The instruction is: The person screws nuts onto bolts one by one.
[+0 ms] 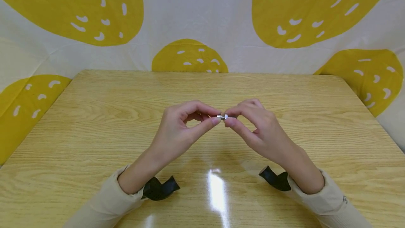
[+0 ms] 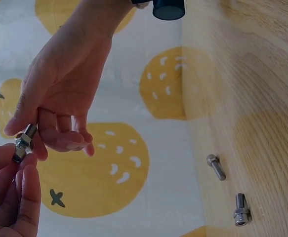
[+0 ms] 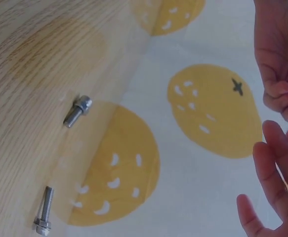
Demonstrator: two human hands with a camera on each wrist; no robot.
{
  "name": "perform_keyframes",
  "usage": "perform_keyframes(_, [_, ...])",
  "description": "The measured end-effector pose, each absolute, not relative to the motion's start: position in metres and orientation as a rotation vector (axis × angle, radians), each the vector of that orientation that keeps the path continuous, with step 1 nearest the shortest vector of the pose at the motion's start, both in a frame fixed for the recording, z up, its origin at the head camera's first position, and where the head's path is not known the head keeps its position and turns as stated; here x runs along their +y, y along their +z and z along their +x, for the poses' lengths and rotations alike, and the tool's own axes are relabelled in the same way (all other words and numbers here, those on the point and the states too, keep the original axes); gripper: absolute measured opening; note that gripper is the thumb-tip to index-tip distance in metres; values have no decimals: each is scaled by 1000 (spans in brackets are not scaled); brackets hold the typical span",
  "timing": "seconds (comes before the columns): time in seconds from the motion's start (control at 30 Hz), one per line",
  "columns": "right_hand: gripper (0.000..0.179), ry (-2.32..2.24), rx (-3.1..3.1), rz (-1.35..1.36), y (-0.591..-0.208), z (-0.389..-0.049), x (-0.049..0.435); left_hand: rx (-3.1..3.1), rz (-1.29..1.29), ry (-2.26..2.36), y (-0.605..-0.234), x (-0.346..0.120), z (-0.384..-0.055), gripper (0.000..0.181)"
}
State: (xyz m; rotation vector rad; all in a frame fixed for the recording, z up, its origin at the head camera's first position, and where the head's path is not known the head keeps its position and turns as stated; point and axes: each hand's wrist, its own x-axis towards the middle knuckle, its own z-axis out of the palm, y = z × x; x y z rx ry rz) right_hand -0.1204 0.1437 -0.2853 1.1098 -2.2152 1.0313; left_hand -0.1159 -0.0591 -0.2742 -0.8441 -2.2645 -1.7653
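Observation:
In the head view my left hand [image 1: 177,126] pinches the head end of a small metal bolt [image 1: 219,116] between thumb and index finger. Facing it, the right hand [image 1: 261,126] has thumb and forefinger at the nut [image 1: 225,116] on the bolt, with the threaded end between them. The left wrist view shows the bolt [image 2: 31,130] tilted, its nut [image 2: 24,141] partway along the thread. Low at the left there are the left hand's fingers [image 2: 27,197]; the right hand [image 2: 64,89] comes from above. In the right wrist view the held bolt is out of sight.
Two more bolts lie on the wood-grain table [image 1: 95,143]: one [image 2: 217,168] and another fitted with a nut [image 2: 241,211]. The right wrist view also shows a shorter bolt [image 3: 77,111] and a longer one [image 3: 46,207]. A patterned cloth [image 1: 196,17] hangs behind the table.

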Motion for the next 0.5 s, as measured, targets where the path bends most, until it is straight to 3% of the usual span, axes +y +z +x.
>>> perform_keyframes(0.23, [40,1079,-2174,1147,-285,-120,143,-2279,-836,-1755,-274,-59,-116,10])
perform_keyframes(0.5, [22,1054,-2188,1163,-284,-120,144,-2265,-837,-1773,-274,-60,-116,9])
